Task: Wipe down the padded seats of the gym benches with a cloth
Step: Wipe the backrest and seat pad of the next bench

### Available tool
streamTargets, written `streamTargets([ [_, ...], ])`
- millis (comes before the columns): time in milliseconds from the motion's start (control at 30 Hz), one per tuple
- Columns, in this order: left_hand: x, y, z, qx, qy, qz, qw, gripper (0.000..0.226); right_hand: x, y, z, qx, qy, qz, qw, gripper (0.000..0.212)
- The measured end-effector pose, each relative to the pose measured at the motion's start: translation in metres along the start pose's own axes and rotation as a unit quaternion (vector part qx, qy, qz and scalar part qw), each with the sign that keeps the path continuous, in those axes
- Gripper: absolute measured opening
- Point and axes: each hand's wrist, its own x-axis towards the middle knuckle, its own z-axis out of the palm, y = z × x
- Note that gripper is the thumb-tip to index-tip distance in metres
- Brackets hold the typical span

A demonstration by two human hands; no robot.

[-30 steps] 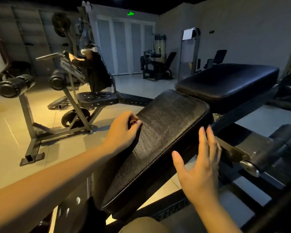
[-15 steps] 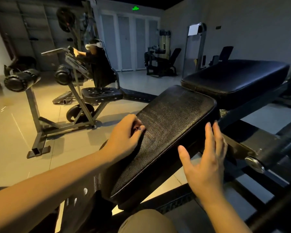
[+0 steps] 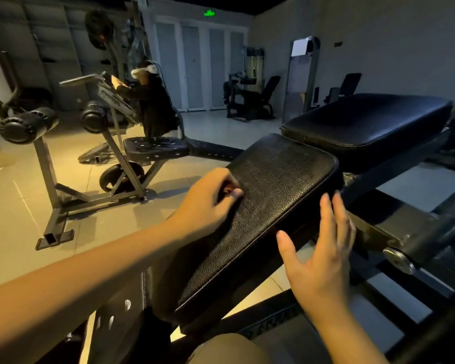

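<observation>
A slanted black padded seat (image 3: pixel 276 195) lies right in front of me, and a second, thicker black pad (image 3: pixel 365 124) sits just behind it on the same bench. My left hand (image 3: pixel 208 203) rests on the near pad's left edge. Its fingers are curled round a small wad, apparently the cloth (image 3: pixel 230 190), of which only a reddish bit shows. Beside the pad's right edge is my right hand (image 3: pixel 323 264), fingers straight and spread, holding nothing.
The bench's steel frame and pivot bolt (image 3: pixel 399 256) run along the right. Across the tiled floor at the left stands another machine (image 3: pixel 121 164) with roller pads (image 3: pixel 24 124), and a person (image 3: pixel 153 106) leans over it. More machines line the far wall. My knee (image 3: pixel 226 348) is below.
My view has shifted a little towards the bench. My left hand has crept slightly along the pad's left edge. My right hand stays spread by the right edge.
</observation>
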Motion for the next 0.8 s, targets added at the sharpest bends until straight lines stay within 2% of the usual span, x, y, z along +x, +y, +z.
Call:
streamTargets([
  [67, -0.012, 0.031, 0.002, -0.023, -0.034, 0.115, 0.993, 0.013, 0.0, 0.0, 0.0, -0.001, -0.001, -0.002, 1.0, 0.089],
  [133, -0.007, 0.036, 0.004, -0.027, -0.035, 0.161, 0.986, 0.013, 0.0, 0.0, 0.0, 0.001, -0.002, -0.004, 1.0, 0.091],
  [200, 0.013, 0.013, 0.01, -0.016, 0.011, 0.114, 0.993, 0.012, 0.0, 0.0, 0.0, 0.001, -0.005, -0.002, 1.0, 0.089],
  [267, 0.042, -0.023, 0.012, 0.02, 0.055, 0.007, 0.998, 0.013, -0.001, 0.0, 0.001, -0.004, -0.006, -0.002, 1.0, 0.089],
  [333, 0.06, -0.044, 0.014, 0.074, 0.07, -0.083, 0.991, 0.015, -0.001, 0.0, 0.0, -0.008, -0.002, -0.004, 1.0, 0.09],
  [367, 0.062, -0.043, 0.015, 0.089, 0.072, -0.098, 0.989, 0.015, 0.0, 0.0, 0.0, -0.009, -0.001, -0.003, 1.0, 0.09],
  [433, 0.052, -0.021, 0.017, 0.065, 0.071, -0.054, 0.994, 0.013, 0.0, -0.002, 0.0, -0.006, 0.0, -0.001, 1.0, 0.088],
  [567, 0.021, 0.037, 0.016, -0.021, 0.001, 0.123, 0.992, 0.01, 0.001, -0.004, 0.001, -0.014, -0.003, 0.002, 1.0, 0.086],
  [633, 0.026, 0.034, 0.016, -0.021, 0.005, 0.138, 0.99, 0.01, 0.001, -0.003, 0.0, -0.012, -0.009, 0.0, 1.0, 0.087],
  [700, 0.047, 0.008, 0.02, -0.004, 0.04, 0.067, 0.997, 0.012, 0.001, -0.003, 0.0, -0.01, -0.012, 0.003, 1.0, 0.087],
  [800, 0.081, -0.028, 0.019, 0.048, 0.063, -0.1, 0.992, 0.018, -0.001, -0.003, -0.001, -0.011, -0.012, 0.002, 1.0, 0.088],
])
